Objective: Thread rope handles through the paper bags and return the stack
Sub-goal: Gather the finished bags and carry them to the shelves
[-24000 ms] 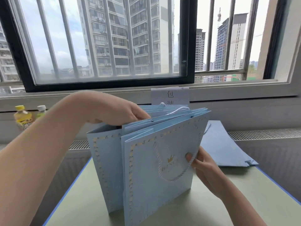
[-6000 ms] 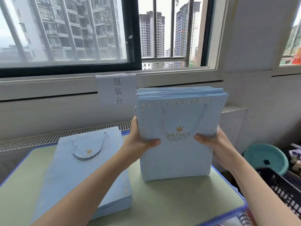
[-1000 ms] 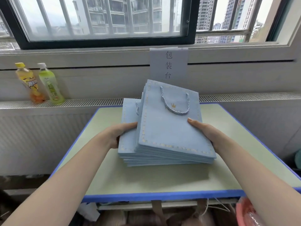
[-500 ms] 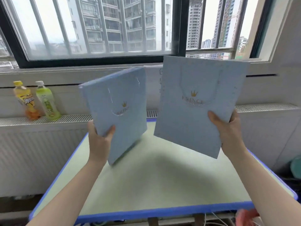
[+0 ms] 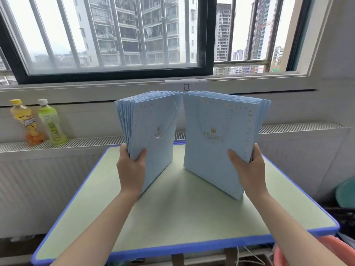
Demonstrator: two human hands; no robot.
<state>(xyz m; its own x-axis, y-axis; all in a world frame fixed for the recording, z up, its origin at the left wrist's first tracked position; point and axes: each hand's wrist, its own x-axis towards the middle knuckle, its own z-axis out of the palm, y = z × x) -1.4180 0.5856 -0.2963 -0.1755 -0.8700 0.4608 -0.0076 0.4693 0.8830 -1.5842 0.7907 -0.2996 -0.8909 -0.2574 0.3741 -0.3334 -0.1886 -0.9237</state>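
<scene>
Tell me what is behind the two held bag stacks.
Behind the bag stacks a white paper sign shows only its top, with one character; the rest is covered. The radiator grille shows through the gap between them, and the table's far edge is partly hidden.

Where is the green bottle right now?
In the head view the green bottle stands far left on the radiator ledge under the window, just right of the yellow bottle and left of the table.

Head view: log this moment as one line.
left hand: grips left bag stack | right hand: grips right bag stack | both upright above table
</scene>
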